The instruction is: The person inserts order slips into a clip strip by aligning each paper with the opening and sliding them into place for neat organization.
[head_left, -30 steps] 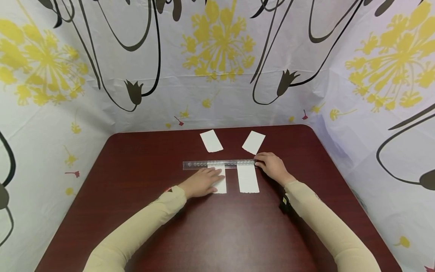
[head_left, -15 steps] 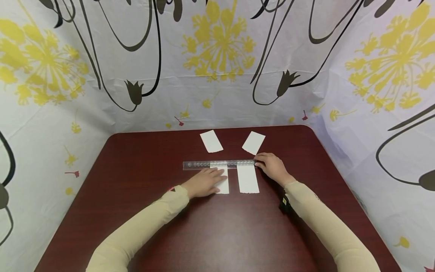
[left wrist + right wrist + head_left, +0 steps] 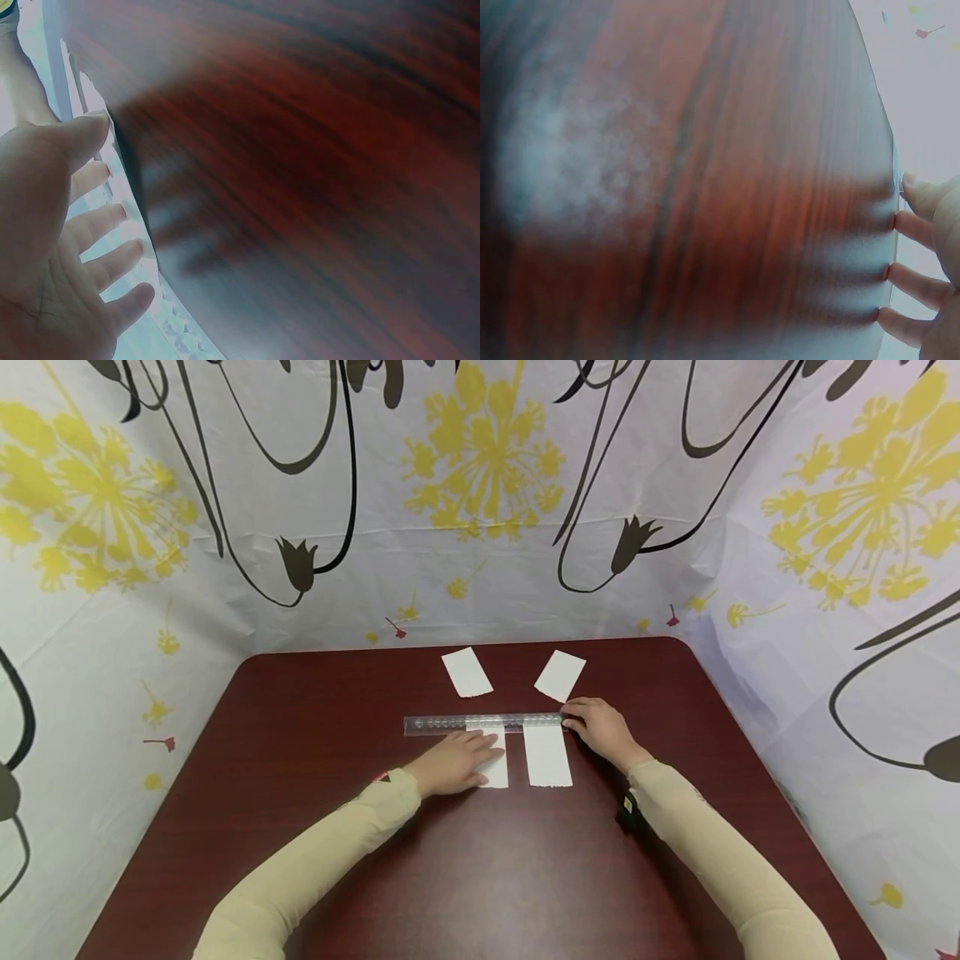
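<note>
In the head view, the left hand (image 3: 453, 764) lies mid-frame, fingers spread, pressing on the lower-left card (image 3: 495, 771); hand and card sit slightly farther right than a second ago. The clear ruler (image 3: 485, 722) crosses the tops of this card and the lower-right card (image 3: 547, 756). At its right end is the right hand (image 3: 600, 727), unchanged; whether its grip pinches, I cannot tell. Two white cards (image 3: 467, 672) remain tilted above, on the brown counter (image 3: 487, 877).

In the left wrist view, the thumb and fingers spread at the left, the ruler at lower left.

In the right wrist view, fingertips stand apart at the right edge, the thumb by the ruler's end.
</note>
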Demonstrator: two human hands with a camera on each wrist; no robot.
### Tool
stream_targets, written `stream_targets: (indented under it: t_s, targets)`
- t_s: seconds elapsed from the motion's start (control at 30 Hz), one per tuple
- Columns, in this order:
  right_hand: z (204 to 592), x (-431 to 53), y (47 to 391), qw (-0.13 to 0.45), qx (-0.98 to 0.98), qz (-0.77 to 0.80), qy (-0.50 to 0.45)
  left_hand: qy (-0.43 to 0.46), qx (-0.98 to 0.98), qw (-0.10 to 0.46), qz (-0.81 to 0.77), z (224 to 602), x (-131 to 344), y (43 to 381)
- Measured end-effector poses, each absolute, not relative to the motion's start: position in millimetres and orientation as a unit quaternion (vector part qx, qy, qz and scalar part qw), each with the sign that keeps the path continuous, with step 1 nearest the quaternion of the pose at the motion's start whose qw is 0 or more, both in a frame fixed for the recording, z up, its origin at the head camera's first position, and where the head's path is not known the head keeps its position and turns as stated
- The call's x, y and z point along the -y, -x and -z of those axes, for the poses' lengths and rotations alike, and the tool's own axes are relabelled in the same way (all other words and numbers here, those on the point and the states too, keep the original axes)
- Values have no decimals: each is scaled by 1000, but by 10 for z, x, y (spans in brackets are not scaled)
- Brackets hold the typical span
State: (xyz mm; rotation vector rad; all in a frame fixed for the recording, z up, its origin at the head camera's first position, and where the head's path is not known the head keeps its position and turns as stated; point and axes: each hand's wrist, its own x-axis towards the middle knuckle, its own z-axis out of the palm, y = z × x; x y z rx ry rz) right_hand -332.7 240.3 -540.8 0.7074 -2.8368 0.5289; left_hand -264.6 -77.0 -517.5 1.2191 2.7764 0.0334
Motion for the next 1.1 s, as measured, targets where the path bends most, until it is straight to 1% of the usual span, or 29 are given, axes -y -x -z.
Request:
stream_targets:
  t_s: [0.3,0.73,1.1]
  targets:
    - [5414,-2402,3328,84,952,-176,-236,-395,-917,64,-10,5164,711,2649]
    - [5405,-2402,3326,88,949,-181,-242,-396,-916,60,8,5170,631,2671]
    - [5406,-2405,3343,87,951,-171,-242,-390,-918,69,10,5155,591,2677]
